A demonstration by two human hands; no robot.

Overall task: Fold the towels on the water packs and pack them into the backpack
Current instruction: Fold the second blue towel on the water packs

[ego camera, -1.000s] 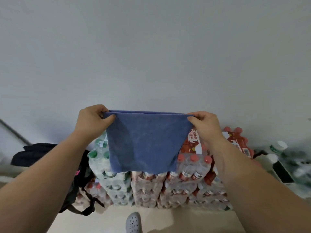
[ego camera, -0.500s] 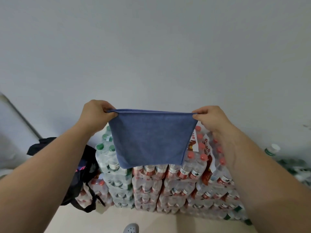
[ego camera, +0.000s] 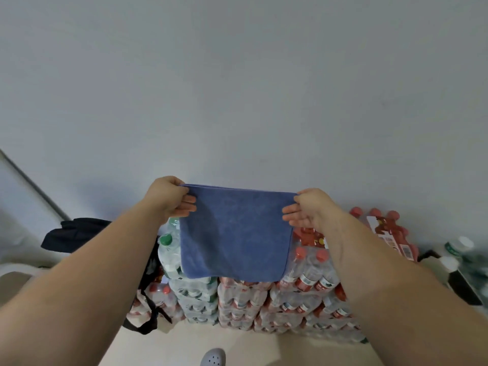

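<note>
The left hand [ego camera: 169, 199] pinches the upper left corner of a folded blue terry-cloth towel [ego camera: 235, 233], its fingers [ego camera: 188, 204] curled onto the near face of the cloth, and the right hand [ego camera: 309, 210] grips the upper right corner in the same way, so both hands hold the top edge stretched level between them. The towel hangs flat in the air in front of a pale grey wall [ego camera: 237, 88], its lower edge covering the top of the stacked shrink-wrapped packs of clear plastic water bottles [ego camera: 243, 305] with red and green caps. A black fabric backpack [ego camera: 76, 231] sits just left of the stack, its straps dangling toward the beige floor [ego camera: 184, 347], where the toe of a grey perforated clog [ego camera: 212, 357] shows
</note>
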